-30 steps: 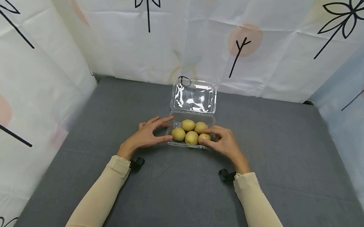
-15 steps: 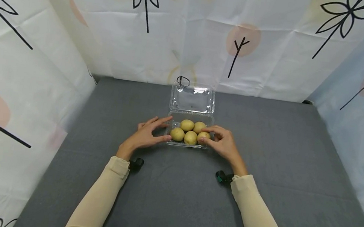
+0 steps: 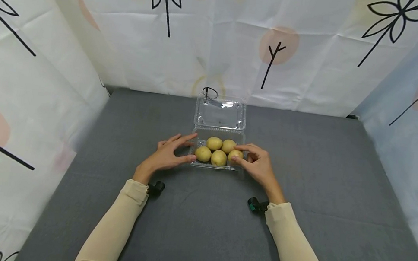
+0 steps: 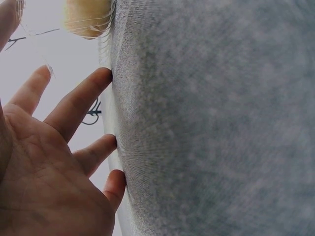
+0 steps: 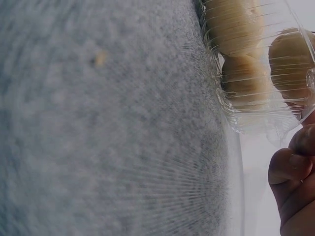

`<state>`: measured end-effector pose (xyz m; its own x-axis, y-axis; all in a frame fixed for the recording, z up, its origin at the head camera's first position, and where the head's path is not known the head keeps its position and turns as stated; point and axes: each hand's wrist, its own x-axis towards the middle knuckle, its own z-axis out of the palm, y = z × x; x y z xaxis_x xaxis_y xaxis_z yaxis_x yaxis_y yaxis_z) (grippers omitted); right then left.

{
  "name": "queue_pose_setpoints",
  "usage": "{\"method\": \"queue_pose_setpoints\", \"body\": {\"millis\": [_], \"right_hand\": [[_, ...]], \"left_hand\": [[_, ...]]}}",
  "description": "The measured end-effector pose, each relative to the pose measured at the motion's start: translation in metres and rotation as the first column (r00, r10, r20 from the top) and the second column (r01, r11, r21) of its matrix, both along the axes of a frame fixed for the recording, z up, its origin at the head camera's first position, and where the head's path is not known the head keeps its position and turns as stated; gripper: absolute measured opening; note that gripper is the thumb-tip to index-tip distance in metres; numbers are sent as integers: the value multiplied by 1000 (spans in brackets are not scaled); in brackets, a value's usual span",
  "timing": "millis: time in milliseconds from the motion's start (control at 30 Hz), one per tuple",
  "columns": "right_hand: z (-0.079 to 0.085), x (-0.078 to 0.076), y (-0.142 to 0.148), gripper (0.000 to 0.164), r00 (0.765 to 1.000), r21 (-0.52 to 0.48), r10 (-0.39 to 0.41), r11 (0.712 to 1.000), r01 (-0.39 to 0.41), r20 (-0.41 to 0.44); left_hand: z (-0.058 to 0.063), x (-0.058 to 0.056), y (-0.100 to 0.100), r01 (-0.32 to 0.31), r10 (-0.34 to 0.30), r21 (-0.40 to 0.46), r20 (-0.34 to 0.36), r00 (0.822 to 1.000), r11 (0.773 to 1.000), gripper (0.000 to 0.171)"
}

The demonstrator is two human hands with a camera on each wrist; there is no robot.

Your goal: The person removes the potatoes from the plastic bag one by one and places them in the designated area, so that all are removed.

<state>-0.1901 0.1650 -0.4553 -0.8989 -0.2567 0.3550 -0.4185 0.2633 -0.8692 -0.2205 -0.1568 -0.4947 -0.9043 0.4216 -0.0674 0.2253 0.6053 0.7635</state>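
A clear plastic clamshell container [image 3: 202, 132] stands on the table with its lid [image 3: 220, 116] raised at the back. Inside it lie several small yellow potatoes [image 3: 214, 143]. At the container's left side is my left hand [image 3: 164, 156], its thumb and index finger touching the rim with the fingers spread fairly straight. My right hand [image 3: 259, 166] reaches over the right side and pinches the front right potato [image 3: 235, 155] between thumb and index finger. In the right wrist view that potato [image 5: 289, 66] sits higher than its neighbours, seen through the clear wall. The other right fingers [image 5: 295, 167] are curled.
A grey cloth covers the table [image 3: 197, 229]. White printed fabric [image 3: 227, 41] rises close behind the lid, with more fabric at the left and right sides. A wrist camera [image 3: 257, 205] sits under each forearm's cuff.
The right hand has shifted the front right potato slightly right and up. The raised lid has tipped a little and its reflections have changed. The left hand has stayed at the rim.
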Motion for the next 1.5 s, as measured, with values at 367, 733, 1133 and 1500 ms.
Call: {"method": "queue_pose_setpoints", "body": {"millis": [367, 733, 1133, 1500], "right_hand": [[2, 4, -2, 29, 999, -42, -48, 998, 48, 4], [8, 12, -9, 31, 999, -64, -36, 997, 34, -39], [12, 20, -19, 31, 995, -53, -20, 998, 15, -101], [13, 28, -26, 31, 994, -53, 13, 998, -19, -105]], "left_hand": [[0, 1, 1, -6, 6, -9, -4, 1000, 1000, 75], [5, 2, 2, 0, 0, 5, 9, 1000, 1000, 76], [5, 1, 2, -1, 1, -9, -6, 1000, 1000, 74], [6, -2, 3, -1, 1, -28, 0, 1000, 1000, 73]]}}
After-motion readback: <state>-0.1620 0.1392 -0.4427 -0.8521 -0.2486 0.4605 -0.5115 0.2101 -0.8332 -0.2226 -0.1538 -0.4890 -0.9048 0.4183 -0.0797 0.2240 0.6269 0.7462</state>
